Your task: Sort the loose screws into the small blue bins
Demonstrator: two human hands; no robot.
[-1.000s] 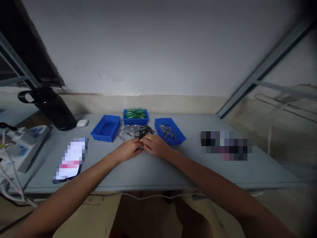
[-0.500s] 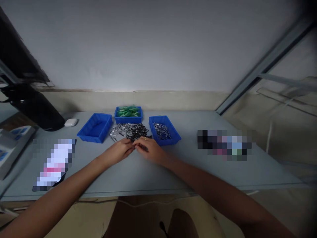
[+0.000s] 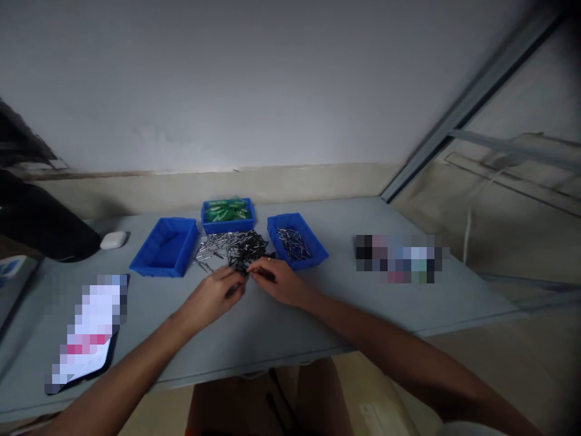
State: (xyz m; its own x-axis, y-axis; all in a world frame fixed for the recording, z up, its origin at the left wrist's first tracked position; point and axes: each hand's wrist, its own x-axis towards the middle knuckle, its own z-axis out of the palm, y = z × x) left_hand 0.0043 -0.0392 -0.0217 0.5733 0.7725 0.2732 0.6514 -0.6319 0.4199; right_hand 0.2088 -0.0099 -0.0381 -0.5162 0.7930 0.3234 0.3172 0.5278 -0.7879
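Observation:
My left hand is at the near edge of a pile, its fingers curled together around something too small to make out. My right hand pinches with thumb and index finger beside it, at the dark end of the pile; what it holds is hidden. The fingertips of both hands are close together. Slim silvery metal pieces make up the left of the pile, small black pieces the right. More slim metal pieces lie in the right blue bin, just beyond my right hand.
A blue bin without contents stands at left. Another blue bin behind the pile holds green pieces. A phone, a white case and a black bottle are further left. A blurred-out item lies right.
The head view has turned and tilted slightly. My hands, touching or nearly so before, are now a little apart at the fingertips. The bins and pile stay in place on the table.

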